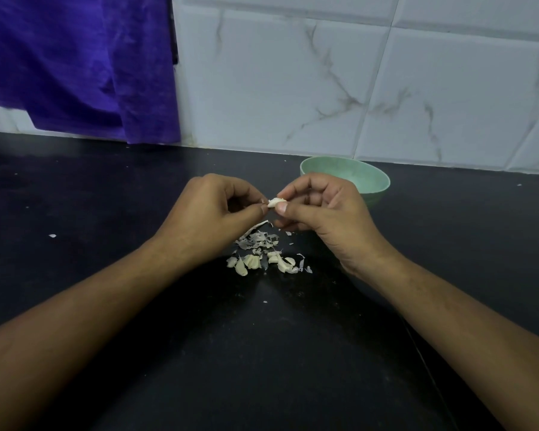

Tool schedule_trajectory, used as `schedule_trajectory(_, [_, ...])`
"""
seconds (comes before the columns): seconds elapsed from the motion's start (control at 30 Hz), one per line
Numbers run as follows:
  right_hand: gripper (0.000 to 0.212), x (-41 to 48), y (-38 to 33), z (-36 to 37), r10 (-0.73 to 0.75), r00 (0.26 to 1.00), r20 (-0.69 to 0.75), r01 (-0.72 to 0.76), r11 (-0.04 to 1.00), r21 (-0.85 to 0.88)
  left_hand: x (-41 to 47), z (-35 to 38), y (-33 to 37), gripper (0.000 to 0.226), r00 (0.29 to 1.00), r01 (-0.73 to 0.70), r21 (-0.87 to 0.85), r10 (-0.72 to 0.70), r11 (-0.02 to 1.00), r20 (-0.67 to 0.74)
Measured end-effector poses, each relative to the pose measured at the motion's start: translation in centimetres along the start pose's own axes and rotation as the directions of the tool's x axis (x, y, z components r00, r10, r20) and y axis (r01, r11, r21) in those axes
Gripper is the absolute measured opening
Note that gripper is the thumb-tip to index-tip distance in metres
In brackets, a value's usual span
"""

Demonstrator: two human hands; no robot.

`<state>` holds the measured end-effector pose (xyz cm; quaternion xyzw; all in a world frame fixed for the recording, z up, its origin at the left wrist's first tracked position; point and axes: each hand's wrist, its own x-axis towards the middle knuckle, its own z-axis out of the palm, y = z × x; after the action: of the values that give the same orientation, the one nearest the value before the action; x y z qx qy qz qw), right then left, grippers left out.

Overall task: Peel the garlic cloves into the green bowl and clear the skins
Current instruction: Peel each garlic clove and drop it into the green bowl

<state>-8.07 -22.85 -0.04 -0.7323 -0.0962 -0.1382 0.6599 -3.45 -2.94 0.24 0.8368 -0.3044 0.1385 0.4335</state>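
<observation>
Garlic clove (pixel 277 202), pale and half-skinned, pinched between left hand (pixel 213 213) and right hand (pixel 325 213).

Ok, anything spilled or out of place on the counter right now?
Nothing damaged. Both the left hand and right hand pinch one clove. Beneath them, loose skins lie on the counter, mixed with a few cloves. Stray flakes sit apart: one far left, one nearer the person. The bowl stands upright.
</observation>
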Motion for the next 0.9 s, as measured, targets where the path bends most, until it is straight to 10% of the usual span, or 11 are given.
schedule_trajectory(0.47, [0.013, -0.2, 0.1, 0.3, 0.068, 0.997, 0.035, -0.073, 0.986, 0.152, -0.6, 0.5, 1.2, 0.013, 0.991, 0.111, -0.145, -0.122, 0.983, -0.064])
schedule_trajectory(0.9, [0.019, 0.1, 0.4, 0.2, 0.068, 0.995, 0.07, -0.081, 0.974, 0.211, 0.0, 0.7, 0.9, 0.014, 0.949, 0.315, -0.496, -0.261, 0.809, 0.177])
